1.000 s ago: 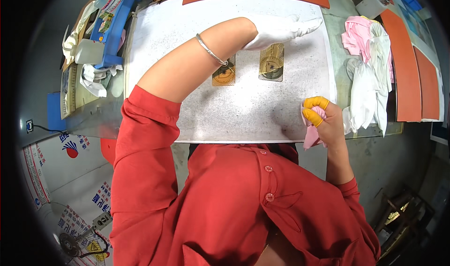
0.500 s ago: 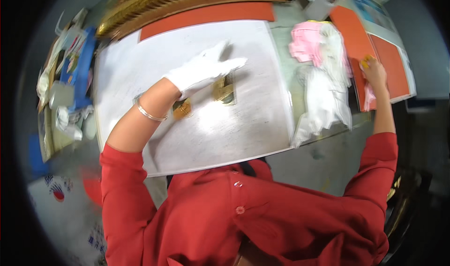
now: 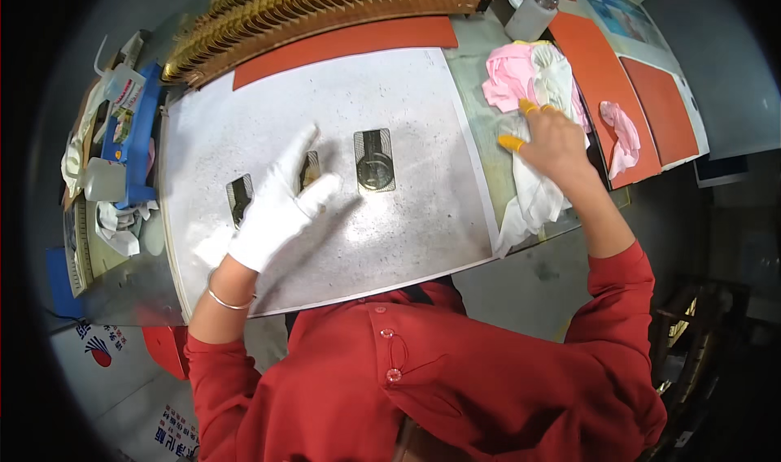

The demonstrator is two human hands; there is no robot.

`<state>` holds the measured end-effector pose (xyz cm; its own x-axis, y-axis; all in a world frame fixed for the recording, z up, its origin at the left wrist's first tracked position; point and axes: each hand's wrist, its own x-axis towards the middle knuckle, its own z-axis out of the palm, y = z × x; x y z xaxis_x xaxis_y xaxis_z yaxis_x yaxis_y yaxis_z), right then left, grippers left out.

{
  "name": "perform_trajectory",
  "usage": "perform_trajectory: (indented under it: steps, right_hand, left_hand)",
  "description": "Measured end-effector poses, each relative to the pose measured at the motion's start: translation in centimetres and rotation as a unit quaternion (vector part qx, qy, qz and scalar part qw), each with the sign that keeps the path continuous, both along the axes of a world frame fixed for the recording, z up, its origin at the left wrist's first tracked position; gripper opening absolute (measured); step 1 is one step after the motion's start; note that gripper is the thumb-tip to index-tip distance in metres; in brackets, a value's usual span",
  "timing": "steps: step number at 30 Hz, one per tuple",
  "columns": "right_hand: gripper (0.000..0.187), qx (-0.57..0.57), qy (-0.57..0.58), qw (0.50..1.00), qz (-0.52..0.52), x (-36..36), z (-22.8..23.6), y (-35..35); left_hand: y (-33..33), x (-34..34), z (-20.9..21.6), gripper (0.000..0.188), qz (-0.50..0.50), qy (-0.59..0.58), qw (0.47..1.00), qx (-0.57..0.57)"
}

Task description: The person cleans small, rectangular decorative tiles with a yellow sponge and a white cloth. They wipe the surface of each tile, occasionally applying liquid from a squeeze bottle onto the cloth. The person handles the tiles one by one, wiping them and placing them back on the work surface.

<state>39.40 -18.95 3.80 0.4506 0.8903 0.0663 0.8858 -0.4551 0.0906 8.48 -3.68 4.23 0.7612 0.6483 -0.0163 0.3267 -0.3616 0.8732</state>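
Note:
My left hand, in a white glove, hovers over a white-topped work sheet. Its fingers are stretched out with the thumb apart. Behind them a small plate with a golden sheen is partly covered. Close by the glove lies a dark narrow plate; farther right is a larger dark plate with a round shape and a mesh-like border. My right hand, bare but for yellow finger covers, is over a white cloth, fingertips at a crumpled pink cloth, thumb spread.
A golden slotted rack spans the back behind an orange strip. A grey bottle stands at the back right. Another pink cloth lies on an orange mat. At left, a blue tray holds small items.
My right hand has moved left from the pink cloth on the orange mat to the cloth pile. My left hand has drawn back leftward, uncovering the dark narrow plate.

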Motion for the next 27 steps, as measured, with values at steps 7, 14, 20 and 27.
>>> perform_trajectory:
  steps: [7,14,20,27]
  right_hand:
    - [0.024,0.052,0.040,0.995,0.071,1.4,-2.9,-1.6]
    - [0.025,0.425,0.609,0.669,-0.005,-7.6,1.0,-3.0]
    - [0.025,0.435,0.763,0.475,0.047,-16.1,-2.7,-1.1]
    - [0.048,0.285,0.546,0.786,0.053,-16.1,0.6,-3.9]
  left_hand:
    - [-3.6,2.7,-0.8,0.075,-0.083,-0.013,0.988,-0.127]
    - [-7.4,7.9,-4.0,0.075,-0.127,-0.115,0.954,-0.246]
    - [-8.0,5.0,-0.8,0.049,-0.082,-0.268,0.896,-0.344]
    - [-8.4,0.5,-1.5,0.037,-0.029,-0.390,0.811,-0.435]
